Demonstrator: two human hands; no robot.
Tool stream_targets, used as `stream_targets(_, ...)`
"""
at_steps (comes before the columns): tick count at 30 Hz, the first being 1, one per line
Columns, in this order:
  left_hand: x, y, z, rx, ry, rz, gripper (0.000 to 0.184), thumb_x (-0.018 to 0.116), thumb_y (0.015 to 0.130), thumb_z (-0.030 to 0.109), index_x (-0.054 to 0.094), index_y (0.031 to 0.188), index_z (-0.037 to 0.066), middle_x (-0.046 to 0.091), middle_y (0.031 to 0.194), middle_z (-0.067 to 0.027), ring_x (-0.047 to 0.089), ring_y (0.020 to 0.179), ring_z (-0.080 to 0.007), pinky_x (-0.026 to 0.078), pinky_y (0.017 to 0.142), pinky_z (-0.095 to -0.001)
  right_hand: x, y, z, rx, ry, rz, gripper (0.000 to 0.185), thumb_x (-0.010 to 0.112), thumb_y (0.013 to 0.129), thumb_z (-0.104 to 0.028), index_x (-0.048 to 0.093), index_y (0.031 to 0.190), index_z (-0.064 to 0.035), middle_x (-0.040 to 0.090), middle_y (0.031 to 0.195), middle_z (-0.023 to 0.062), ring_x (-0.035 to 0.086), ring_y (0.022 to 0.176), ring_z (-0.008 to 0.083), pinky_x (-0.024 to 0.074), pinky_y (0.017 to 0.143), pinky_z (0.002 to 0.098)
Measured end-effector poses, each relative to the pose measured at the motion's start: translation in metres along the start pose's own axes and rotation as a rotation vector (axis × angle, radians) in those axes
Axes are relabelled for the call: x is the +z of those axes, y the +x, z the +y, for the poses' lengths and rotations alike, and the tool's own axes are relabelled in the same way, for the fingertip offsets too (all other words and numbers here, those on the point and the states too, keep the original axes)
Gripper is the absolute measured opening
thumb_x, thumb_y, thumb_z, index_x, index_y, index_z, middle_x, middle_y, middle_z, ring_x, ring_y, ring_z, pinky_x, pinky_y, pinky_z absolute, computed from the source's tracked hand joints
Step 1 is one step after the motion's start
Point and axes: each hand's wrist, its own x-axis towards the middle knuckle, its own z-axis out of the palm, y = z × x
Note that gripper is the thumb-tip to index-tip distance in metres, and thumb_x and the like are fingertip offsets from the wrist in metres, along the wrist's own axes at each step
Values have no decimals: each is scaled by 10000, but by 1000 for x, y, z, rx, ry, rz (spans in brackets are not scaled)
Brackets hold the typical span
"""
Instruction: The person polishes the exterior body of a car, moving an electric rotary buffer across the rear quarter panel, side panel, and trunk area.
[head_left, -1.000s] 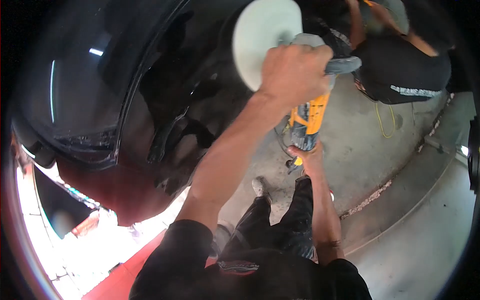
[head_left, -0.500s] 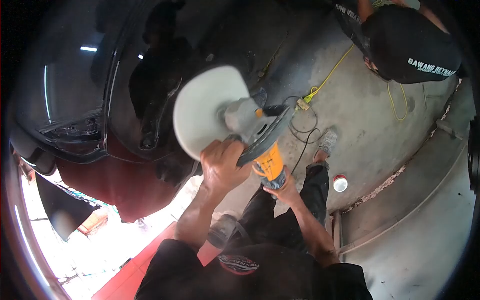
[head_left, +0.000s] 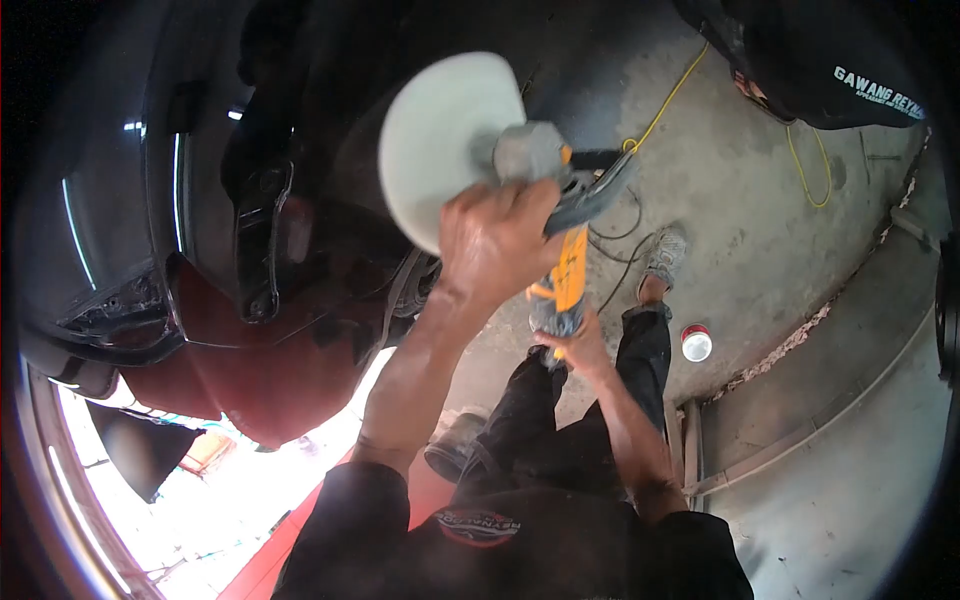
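Observation:
A yellow and grey polisher (head_left: 570, 272) is held up between my hands, its round whitish pad (head_left: 432, 140) facing the glossy black car body (head_left: 110, 170). My left hand (head_left: 498, 238) is closed around the handle near the polisher's head, beside the pad. Lower down, my right hand (head_left: 582, 345) wraps the rear end of the yellow body. The pad's face is turned away, so I cannot tell whether it touches the car. A black trim piece or handle (head_left: 262, 245) shows on the car panel, left of the pad.
A person in a black shirt (head_left: 830, 70) is at the upper right. A yellow cord (head_left: 675, 95) and a dark cable (head_left: 625, 265) lie on the concrete floor near my shoe (head_left: 667, 252). A small red-and-white tub (head_left: 696, 343) stands by a low ledge (head_left: 780, 440).
The polisher and both hands have shifted up and to the right in view, with the left arm reaching farther out. The view of the car and floor has shifted too.

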Motion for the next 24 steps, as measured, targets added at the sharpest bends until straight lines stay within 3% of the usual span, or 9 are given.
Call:
stream_targets(3,4,30,6,14,-7,4,230,753,616,100,601,786,72,616,638,-100,628,553,-294,514,550,-396,-9,25,-47,19,-51,-12,797,921,652,-60,477,1313,-16,649,1183,71,612,1109,168,477,987,332)
stream_targets(6,5,22,5,16,2,-31,228,766,642,106,606,801,73,621,656,-100,621,549,-280,511,551,-392,-9,18,-31,21,-191,12,774,913,659,-41,481,1301,-16,648,1193,62,618,1094,165,487,970,322)
stream_targets(7,2,10,5,-4,20,-70,230,773,650,115,607,804,73,619,659,-98,619,552,-283,510,553,-394,-4,7,-26,30,-22,-28,769,898,667,-14,479,1312,-28,635,1226,51,601,1136,158,468,1010,326)
stream_targets(10,-8,-43,11,-48,94,-149,207,757,682,190,601,792,110,587,626,-62,589,533,-283,489,508,-387,12,-40,18,136,84,-128,822,891,661,17,455,1356,-47,599,1291,36,559,1212,154,438,1061,338)
stream_targets(12,-15,-71,18,-129,142,-234,208,756,694,186,601,812,114,586,625,-64,585,531,-288,491,513,-390,23,-72,47,223,262,-197,852,850,672,98,443,1400,-74,597,1287,15,558,1208,138,465,1032,338)
stream_targets(13,-17,-79,22,-166,154,-288,208,749,693,162,596,826,115,591,630,-65,587,531,-289,488,506,-396,27,-79,44,239,260,-259,842,843,680,102,449,1400,-85,578,1319,11,536,1248,148,416,1081,344)
stream_targets(16,-5,-84,20,-177,181,-369,199,735,691,151,589,822,116,594,629,-58,589,526,-291,509,513,-403,30,-84,47,358,408,-266,900,863,659,72,415,1426,-77,563,1327,14,525,1249,152,430,1072,363)
stream_targets(20,39,-59,13,-181,214,-492,189,714,711,172,601,841,95,641,675,-84,664,612,-318,563,580,-412,12,-61,67,323,306,-210,885,865,659,67,434,1419,-73,592,1259,1,545,1190,141,439,1043,347)
stream_targets(24,103,-15,3,-256,230,-724,226,720,763,194,652,943,74,707,816,-161,714,768,-363,583,681,-462,-11,-32,90,512,530,-141,762,847,665,99,498,1323,-63,613,1186,15,614,977,125,551,820,332)
